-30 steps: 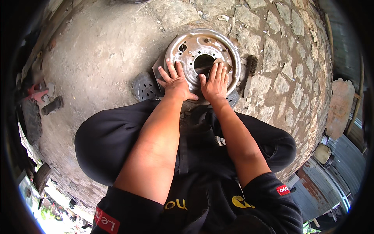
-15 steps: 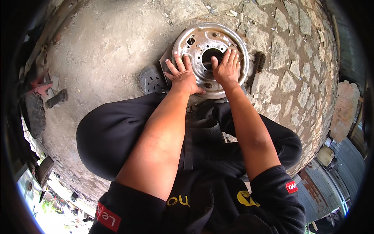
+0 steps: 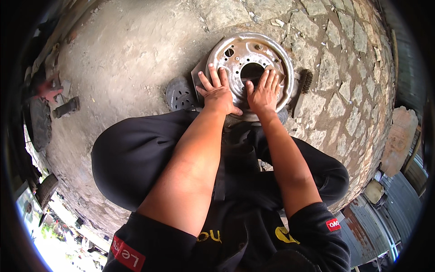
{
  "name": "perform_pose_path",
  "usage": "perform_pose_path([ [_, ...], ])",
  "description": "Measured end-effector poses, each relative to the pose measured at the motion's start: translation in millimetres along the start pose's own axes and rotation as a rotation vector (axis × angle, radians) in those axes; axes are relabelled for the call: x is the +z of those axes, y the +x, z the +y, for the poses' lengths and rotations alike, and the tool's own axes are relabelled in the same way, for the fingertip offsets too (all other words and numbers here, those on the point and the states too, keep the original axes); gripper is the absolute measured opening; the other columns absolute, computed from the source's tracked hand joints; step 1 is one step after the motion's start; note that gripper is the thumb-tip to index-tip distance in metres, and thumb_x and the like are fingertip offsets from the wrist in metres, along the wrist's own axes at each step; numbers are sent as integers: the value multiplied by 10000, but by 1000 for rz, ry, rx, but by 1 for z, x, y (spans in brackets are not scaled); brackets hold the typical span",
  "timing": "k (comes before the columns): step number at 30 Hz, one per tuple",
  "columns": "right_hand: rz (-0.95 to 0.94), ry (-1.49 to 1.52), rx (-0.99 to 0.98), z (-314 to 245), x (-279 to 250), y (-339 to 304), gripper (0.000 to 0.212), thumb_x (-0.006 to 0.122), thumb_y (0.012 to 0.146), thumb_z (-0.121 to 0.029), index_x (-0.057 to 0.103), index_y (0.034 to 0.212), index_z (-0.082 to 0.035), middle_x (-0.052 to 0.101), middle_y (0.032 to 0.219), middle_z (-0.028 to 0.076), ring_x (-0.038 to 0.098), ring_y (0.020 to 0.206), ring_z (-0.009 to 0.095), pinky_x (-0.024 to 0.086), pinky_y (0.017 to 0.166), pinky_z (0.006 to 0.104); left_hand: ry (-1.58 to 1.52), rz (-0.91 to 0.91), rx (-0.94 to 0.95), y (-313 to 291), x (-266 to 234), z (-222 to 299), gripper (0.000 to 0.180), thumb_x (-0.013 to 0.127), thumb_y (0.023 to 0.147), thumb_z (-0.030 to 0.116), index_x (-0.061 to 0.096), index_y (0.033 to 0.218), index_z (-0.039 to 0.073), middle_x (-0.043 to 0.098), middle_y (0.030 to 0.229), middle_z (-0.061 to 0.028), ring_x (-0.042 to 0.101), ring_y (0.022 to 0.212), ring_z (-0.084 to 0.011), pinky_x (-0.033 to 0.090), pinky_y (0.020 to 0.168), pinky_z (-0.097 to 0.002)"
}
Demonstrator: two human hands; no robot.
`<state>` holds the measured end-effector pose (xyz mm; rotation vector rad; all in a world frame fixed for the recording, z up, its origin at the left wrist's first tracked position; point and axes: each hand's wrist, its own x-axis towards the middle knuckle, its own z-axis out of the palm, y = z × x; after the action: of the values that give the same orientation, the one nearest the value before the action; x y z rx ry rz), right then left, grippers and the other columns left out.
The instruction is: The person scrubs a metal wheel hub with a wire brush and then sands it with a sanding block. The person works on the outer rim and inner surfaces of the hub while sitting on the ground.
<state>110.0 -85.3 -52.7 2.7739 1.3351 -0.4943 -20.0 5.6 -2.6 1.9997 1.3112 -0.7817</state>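
Observation:
A round metal wheel rim [image 3: 247,51], silvery with brown worn patches and a large centre hole, lies on the ground in front of my crossed legs. My left hand [image 3: 218,96] rests on its left edge, open, fingers spread and thumb toward me. Flat on the right half of the rim lies my right hand [image 3: 263,96], fingers stretched out beside the centre hole. A brownish flat patch shows by its fingertips; whether it is a loose piece under the hand, I cannot tell. Part of a flat brown plate [image 3: 198,75] sticks out under the rim's left side.
A wire brush [image 3: 306,81] lies just right of the rim. A dark perforated clog [image 3: 178,93] is at its left. Farther left are a dark cylindrical piece [image 3: 66,108] and a red metal object [image 3: 47,91]. The ground is packed earth with flat stones on the right.
My right hand has slid a little toward me over the rim. The left hand keeps its place on the edge. The whole view has shifted slightly.

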Motion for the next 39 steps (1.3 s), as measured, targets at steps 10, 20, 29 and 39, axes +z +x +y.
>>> perform_pose_path([
  [10, 41, 25, -13, 3, 4, 6, 865, 400, 1048, -583, 229, 1609, 53, 204, 1690, 264, 162, 1582, 409, 151, 1279, 521, 18, 7, -8, 0, -2, 0, 1653, 981, 506, 609, -73, 1659, 67, -174, 1709, -234, -114, 1530, -582, 197, 1183, -737],
  [20, 80, 39, -30, 2, 9, 11, 864, 403, 1045, -578, 226, 1611, 50, 209, 1687, 273, 166, 1578, 424, 141, 1279, 526, 13, -6, -10, 0, -3, 1, 1657, 986, 503, 601, -76, 1659, 72, -192, 1703, -243, -114, 1530, -583, 206, 1173, -744],
  [29, 36, 39, -35, -8, 1, 4, 845, 422, 1048, -544, 223, 1613, 51, 196, 1695, 259, 137, 1588, 414, 123, 1283, 523, 24, 0, -15, 0, -4, 0, 1644, 987, 502, 599, -53, 1663, 75, -189, 1703, -243, -107, 1532, -579, 202, 1172, -750],
  [39, 59, 67, -35, -7, -1, 14, 816, 394, 1059, -542, 239, 1613, 37, 196, 1697, 255, 153, 1586, 408, 136, 1286, 506, 10, -17, -7, -1, -7, 2, 1660, 986, 502, 598, -81, 1659, 73, -207, 1698, -245, -137, 1527, -579, 188, 1177, -749],
])
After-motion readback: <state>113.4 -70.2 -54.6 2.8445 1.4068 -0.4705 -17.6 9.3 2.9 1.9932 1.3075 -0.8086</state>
